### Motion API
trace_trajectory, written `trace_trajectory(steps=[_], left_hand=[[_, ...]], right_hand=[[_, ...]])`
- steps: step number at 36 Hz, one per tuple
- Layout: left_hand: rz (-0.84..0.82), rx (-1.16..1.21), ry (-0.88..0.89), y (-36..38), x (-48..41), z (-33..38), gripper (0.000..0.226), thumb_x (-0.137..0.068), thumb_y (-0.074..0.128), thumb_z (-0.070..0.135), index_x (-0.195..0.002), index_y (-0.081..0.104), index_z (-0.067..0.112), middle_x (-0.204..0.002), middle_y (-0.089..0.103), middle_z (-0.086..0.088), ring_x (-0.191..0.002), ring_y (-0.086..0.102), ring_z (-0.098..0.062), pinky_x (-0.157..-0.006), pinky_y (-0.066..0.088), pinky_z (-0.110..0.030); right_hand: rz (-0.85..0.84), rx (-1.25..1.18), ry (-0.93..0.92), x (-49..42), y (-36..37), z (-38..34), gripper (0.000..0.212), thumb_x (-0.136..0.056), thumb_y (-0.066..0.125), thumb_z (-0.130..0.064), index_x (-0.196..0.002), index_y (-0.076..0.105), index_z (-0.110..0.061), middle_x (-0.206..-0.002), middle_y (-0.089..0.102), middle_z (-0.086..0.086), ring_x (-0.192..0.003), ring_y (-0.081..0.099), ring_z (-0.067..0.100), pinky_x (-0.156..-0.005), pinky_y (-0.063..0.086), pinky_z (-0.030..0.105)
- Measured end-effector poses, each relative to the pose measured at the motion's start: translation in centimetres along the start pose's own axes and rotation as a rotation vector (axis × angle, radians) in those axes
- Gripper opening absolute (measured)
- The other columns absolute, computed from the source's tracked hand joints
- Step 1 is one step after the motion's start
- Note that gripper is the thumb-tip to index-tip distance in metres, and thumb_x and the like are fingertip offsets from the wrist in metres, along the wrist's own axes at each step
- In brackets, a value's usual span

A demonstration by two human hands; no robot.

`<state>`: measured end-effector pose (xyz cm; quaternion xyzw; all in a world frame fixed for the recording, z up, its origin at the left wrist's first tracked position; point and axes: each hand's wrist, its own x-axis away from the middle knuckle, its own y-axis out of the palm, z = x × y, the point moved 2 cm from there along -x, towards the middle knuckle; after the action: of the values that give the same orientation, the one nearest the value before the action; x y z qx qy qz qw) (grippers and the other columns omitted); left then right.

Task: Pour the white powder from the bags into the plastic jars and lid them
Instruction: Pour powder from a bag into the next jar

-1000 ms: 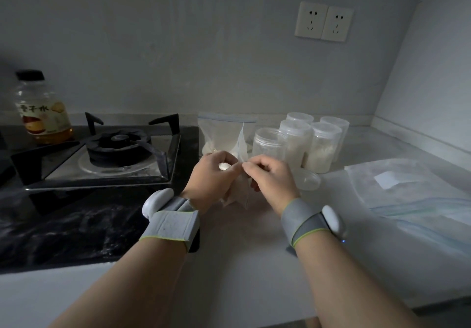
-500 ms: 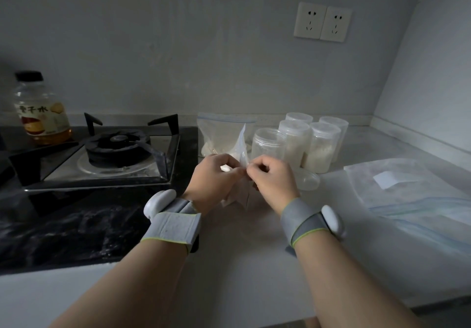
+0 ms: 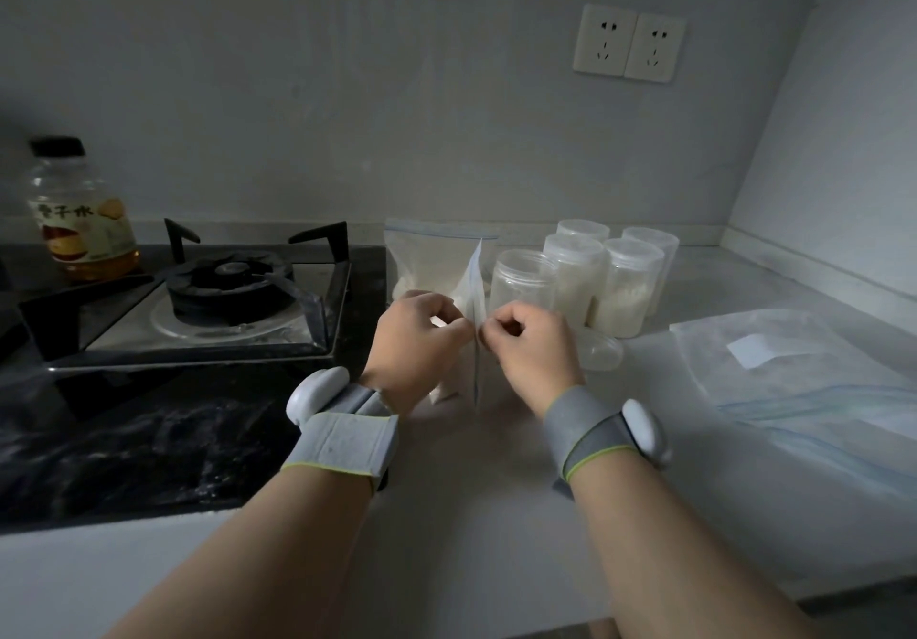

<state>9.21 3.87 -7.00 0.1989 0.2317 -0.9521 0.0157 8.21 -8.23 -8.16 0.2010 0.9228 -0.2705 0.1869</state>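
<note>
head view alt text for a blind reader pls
Left hand and right hand pinch the top of a powder bag at a pale counter. Plastic jars stand behind it, some holding white powder; a gas stove sits to the left.

A pale desk (image 3: pixel 496 514) runs into a wall corner. A black gas hob (image 3: pixel 198 301) is on its left. At mid-back a zip bag of white powder (image 3: pixel 426 261) stands upright, with a small bag (image 3: pixel 474 291) on edge before it. Beside them cluster five plastic jars (image 3: pixel 575 271) (four lidded, the front one open), a loose lid (image 3: pixel 600 348) just in front. Flat clear bags (image 3: pixel 794 380) lie at right.
</note>
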Motion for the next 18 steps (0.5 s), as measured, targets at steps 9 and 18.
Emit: trace_trajectory(steps=[9, 18], left_hand=[[0.022, -0.031, 0.016, 0.16, -0.07, 0.08, 0.012, -0.077, 0.061, 0.008, -0.065, 0.062, 0.01, -0.097, 0.056, 0.003, -0.084, 0.055, -0.015, -0.072, 0.038, -0.022], [0.038, -0.12, 0.023, 0.3, -0.11, 0.05, 0.013, -0.079, 0.06, 0.009, -0.066, 0.06, 0.009, -0.11, 0.059, -0.002, -0.093, 0.054, -0.015, -0.075, 0.036, -0.021]], right_hand=[[0.026, 0.062, 0.009, 0.3, -0.18, -0.61, 0.008, -0.078, 0.065, -0.013, -0.076, 0.07, -0.007, -0.076, 0.068, 0.007, -0.071, 0.055, 0.014, -0.06, 0.032, 0.019], [0.031, 0.132, 0.025, 0.44, -0.28, -0.79, 0.009, -0.078, 0.065, -0.015, -0.077, 0.071, -0.008, -0.079, 0.07, 0.009, -0.081, 0.062, 0.024, -0.064, 0.038, 0.024]])
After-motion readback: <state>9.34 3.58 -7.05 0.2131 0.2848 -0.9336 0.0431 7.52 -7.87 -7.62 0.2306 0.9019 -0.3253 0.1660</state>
